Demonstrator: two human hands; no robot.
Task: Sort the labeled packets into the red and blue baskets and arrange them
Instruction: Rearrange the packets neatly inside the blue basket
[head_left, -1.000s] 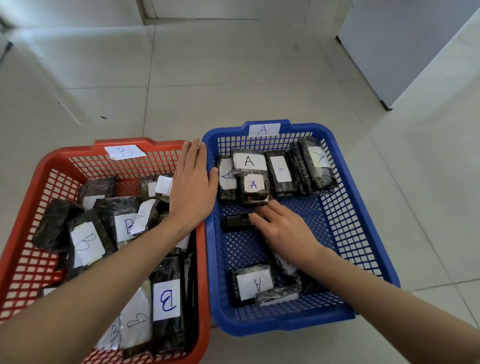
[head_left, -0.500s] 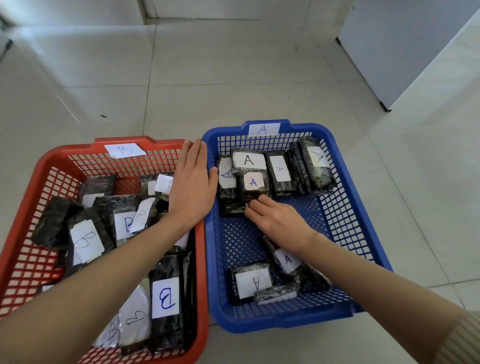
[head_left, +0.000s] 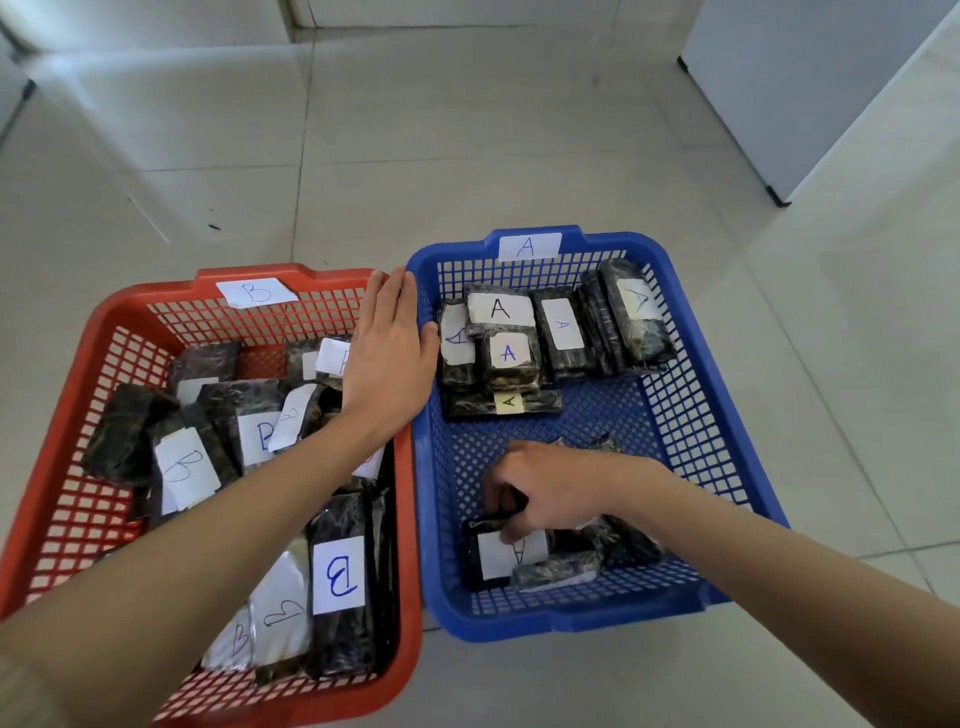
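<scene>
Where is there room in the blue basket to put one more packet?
The blue basket has bare floor in its middle, between the far A packets and the right hand, running to the right wall. Its near end is crowded: the hand grips the near A packet there. The red basket is almost full of B packets.

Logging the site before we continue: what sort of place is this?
Probably a plain indoor room, sorting done on the floor: the red basket and blue basket sit on pale floor tiles, and a white cabinet or appliance stands far right.
</scene>
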